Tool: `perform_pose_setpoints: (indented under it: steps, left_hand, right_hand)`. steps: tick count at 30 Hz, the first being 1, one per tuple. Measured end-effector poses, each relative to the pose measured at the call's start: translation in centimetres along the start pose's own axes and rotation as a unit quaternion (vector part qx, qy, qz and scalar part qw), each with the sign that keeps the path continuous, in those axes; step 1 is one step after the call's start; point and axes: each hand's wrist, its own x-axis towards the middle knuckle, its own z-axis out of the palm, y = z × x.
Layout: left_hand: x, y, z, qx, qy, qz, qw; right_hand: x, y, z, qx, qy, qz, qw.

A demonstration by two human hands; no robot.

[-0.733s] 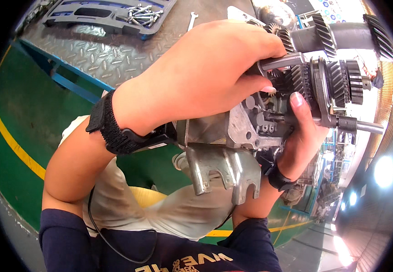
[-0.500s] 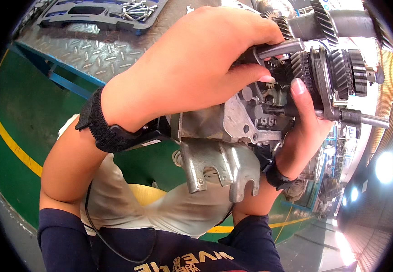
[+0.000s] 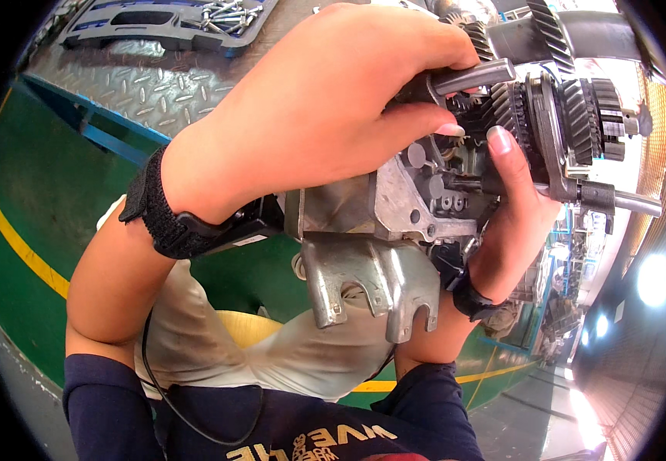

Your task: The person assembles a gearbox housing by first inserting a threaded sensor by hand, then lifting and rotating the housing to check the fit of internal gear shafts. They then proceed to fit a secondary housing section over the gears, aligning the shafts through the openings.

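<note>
A gearbox assembly with a cast metal housing (image 3: 402,200) and exposed helical gears (image 3: 579,115) stands in front of me. My left hand (image 3: 333,100) reaches over the housing, thumb and fingers closed round a dark piece at a steel shift rod (image 3: 475,77). Lower right, my right hand (image 3: 521,196) is wrapped round the gear side from below, its thumb up beside a shift fork (image 3: 550,138). Its other fingers are hidden behind the parts. A second steel rod (image 3: 636,203) sticks out past the fork. A bent steel bracket (image 3: 367,280) hangs at the housing's near side.
A tread-plate bench (image 3: 156,88) with a blue frame (image 3: 106,134) lies at upper left. On it rests a grey tray (image 3: 102,27) holding several bolts (image 3: 229,15). A thick geared shaft (image 3: 598,37) crosses the far right. Green floor with a yellow line (image 3: 22,242) lies below.
Both hands keep their grips. My left hand and wrist have shifted slightly left, and my right thumb has moved a little up and left.
</note>
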Motion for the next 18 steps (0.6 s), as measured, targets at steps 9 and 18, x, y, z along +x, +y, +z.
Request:
perform_pose_setpoints:
  steps: [9, 18]
  left_hand:
    - [0.2, 1.2, 0.1, 0.035, -0.013, -0.099, 0.994]
    - [0.6, 2.1, -0.7, 0.062, -0.057, -0.155, 0.984]
  right_hand:
    - [-0.5, -1.4, -0.3, 0.026, -0.033, -0.017, 0.999]
    - [0.1, 0.9, -0.8, 0.11, -0.079, -0.028, 0.99]
